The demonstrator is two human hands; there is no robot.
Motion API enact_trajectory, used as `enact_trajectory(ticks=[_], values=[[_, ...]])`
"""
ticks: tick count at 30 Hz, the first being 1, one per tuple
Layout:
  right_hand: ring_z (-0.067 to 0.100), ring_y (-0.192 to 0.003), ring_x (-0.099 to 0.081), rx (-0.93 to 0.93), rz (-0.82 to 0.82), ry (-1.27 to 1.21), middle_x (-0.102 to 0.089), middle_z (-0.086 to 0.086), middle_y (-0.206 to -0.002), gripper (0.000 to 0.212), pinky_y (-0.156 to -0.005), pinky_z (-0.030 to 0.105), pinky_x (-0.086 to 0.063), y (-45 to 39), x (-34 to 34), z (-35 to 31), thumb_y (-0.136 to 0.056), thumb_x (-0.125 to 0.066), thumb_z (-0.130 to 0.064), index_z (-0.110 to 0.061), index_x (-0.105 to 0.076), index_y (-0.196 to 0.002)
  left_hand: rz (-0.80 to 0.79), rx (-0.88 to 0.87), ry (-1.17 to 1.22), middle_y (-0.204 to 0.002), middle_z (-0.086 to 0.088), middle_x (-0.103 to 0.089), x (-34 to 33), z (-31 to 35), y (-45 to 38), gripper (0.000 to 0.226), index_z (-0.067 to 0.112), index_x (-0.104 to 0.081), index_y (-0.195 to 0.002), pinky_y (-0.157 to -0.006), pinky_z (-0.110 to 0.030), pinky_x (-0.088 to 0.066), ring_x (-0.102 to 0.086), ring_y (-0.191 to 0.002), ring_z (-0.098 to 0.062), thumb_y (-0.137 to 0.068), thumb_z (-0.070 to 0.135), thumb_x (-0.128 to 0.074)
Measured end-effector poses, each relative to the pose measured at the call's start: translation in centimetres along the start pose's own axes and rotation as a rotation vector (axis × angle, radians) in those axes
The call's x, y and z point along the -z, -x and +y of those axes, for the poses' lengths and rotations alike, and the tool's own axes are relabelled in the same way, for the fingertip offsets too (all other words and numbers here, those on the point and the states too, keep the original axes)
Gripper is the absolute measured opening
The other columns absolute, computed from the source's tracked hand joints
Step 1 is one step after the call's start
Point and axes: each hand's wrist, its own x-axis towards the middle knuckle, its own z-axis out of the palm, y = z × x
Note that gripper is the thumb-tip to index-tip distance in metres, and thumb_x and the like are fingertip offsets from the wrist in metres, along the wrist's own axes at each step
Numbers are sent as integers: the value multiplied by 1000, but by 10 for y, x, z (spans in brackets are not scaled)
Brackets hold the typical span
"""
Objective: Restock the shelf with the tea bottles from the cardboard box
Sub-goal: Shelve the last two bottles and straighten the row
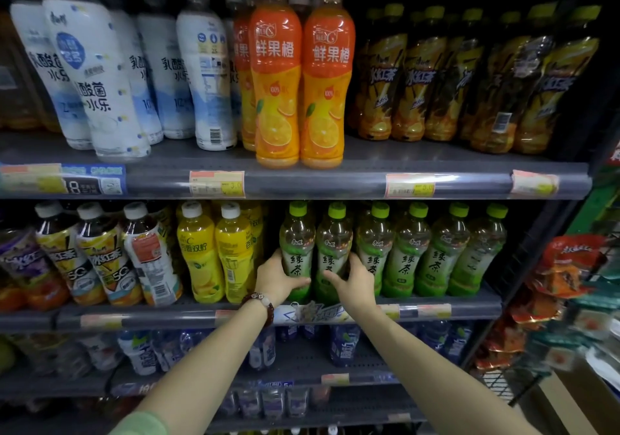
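Several green tea bottles with lime caps stand in a row on the middle shelf (469, 304). My left hand (276, 278) grips the leftmost green tea bottle (297, 243) low on its label, fingers wrapped round its front. My right hand (352, 282) holds the second green tea bottle (333, 243), thumb on its right side and fingers across its lower label. Both bottles stand upright at the shelf's front edge, touching each other. A bead bracelet is on my left wrist. The cardboard box is only partly seen at the lower right (570, 404).
Yellow juice bottles (214, 250) stand just left of my left hand. More green tea bottles (409, 250) fill the shelf to the right. Orange juice bottles (302, 75) sit on the shelf above. Blue bottles are below. A snack rack (563, 287) hangs at the right.
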Motion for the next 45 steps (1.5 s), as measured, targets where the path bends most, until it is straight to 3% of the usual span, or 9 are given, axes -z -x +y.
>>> enact_trajectory(ticks=[5,11,17,24,30,34,39,45], values=[[22,-107,-61,34,-21,57,-66,6,-113,44,-91,31,-48,0,4,3,-83,-71,-28,-9,-52,-119,11,12,-19,-125,-8,-62,-3,2,5,69,14,-47,-126,-97,-34,-48,-58,-118,-26,-68,27,-82],[29,-99,-65,107,-74,233,-68,13,-107,31,-85,42,-55,5,14,10,-88,-63,-22,-7,-54,-114,44,66,-151,-125,-15,-58,-5,7,14,58,7,-47,-120,-91,-41,-52,-58,-113,-32,-76,33,-74],[26,-102,-63,238,-72,292,-66,10,-114,36,-84,38,-55,17,35,20,-90,-59,-18,-11,-53,-125,90,29,-222,-132,-14,-51,-8,7,39,69,7,-38,-138,-94,-38,-49,-54,-117,-30,-82,33,-69],[26,-106,-61,268,-131,359,-61,8,-123,42,-85,40,-54,28,64,37,-88,-61,-22,-12,-50,-127,128,-83,-295,-123,-8,-53,-20,22,71,52,14,-47,-131,-88,-31,-50,-58,-109,-24,-85,30,-66],[26,-107,-58,216,-104,389,-62,7,-117,37,-84,42,-53,35,91,57,-87,-61,-24,-16,-53,-122,25,-218,-320,-119,-3,-56,-48,47,79,39,16,-56,-120,-85,-30,-50,-60,-98,-19,-84,29,-65],[27,-106,-58,135,-22,422,-63,7,-115,35,-82,41,-53,36,113,72,-86,-62,-24,-15,-53,-119,-69,-297,-328,-122,-2,-55,-79,66,76,41,16,-55,-123,-90,-28,-47,-57,-109,-19,-86,32,-64],[28,-104,-58,79,45,452,-62,7,-111,33,-75,36,-48,38,158,101,-88,-60,-23,-13,-53,-119,-160,-348,-306,-119,-4,-57,-122,97,75,41,16,-56,-120,-89,-29,-48,-58,-106,-20,-86,37,-64],[28,-98,-60,51,92,465,-63,7,-104,26,-73,37,-50,27,205,130,-85,-61,-21,-14,-54,-108,-157,-350,-287,-119,-5,-61,-170,134,71,40,15,-58,-120,-89,-31,-51,-59,-107,-19,-84,31,-66]])
